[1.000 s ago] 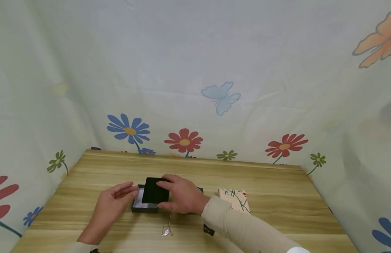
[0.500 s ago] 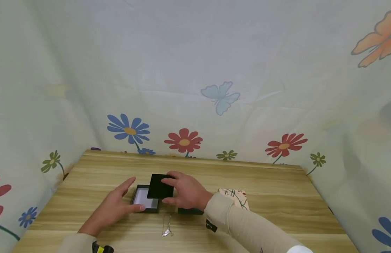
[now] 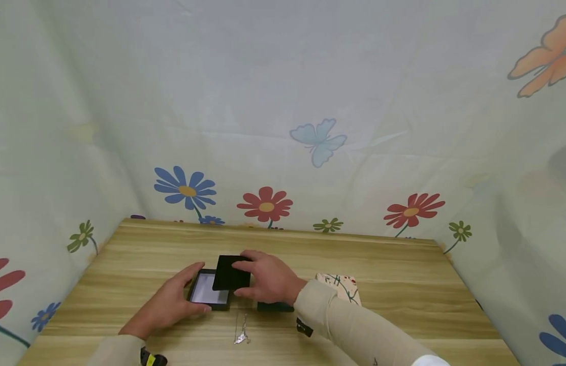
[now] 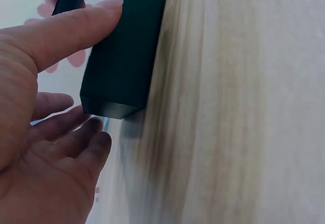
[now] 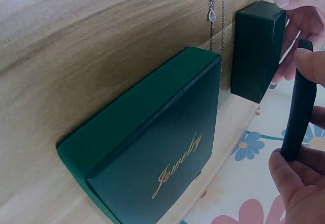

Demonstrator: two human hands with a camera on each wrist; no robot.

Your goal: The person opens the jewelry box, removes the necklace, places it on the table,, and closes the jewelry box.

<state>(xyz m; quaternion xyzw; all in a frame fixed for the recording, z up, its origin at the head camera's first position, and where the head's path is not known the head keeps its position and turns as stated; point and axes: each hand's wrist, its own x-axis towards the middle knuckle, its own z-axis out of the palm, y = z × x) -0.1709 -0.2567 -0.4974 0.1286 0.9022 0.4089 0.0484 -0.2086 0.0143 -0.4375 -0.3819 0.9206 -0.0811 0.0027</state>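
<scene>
My left hand (image 3: 166, 305) holds an uncovered dark green jewelry box (image 3: 221, 307) by its side walls, thumb at the near wall and fingers toward the far corner. A pale lining shows inside the box. Above the box's right part, my right hand (image 3: 271, 278) pinches a thin black pad (image 3: 228, 273) by its edges, tilted. A silver necklace (image 3: 241, 336) lies on the wood in front, its chain reaching back between the box and a green lid (image 5: 152, 153). That lid bears gold "Jewelry" lettering and is mostly under my right hand in the head view.
Right of my right wrist lies a cream box with a branch pattern (image 3: 341, 287), partly behind the sleeve. The wooden table (image 3: 379, 264) meets a flower-printed cloth (image 3: 356, 193) at the back and sides.
The black pad has moved slightly right and off the box, uncovering more of its lining. My left hand has come in from the left and taken hold of the box.
</scene>
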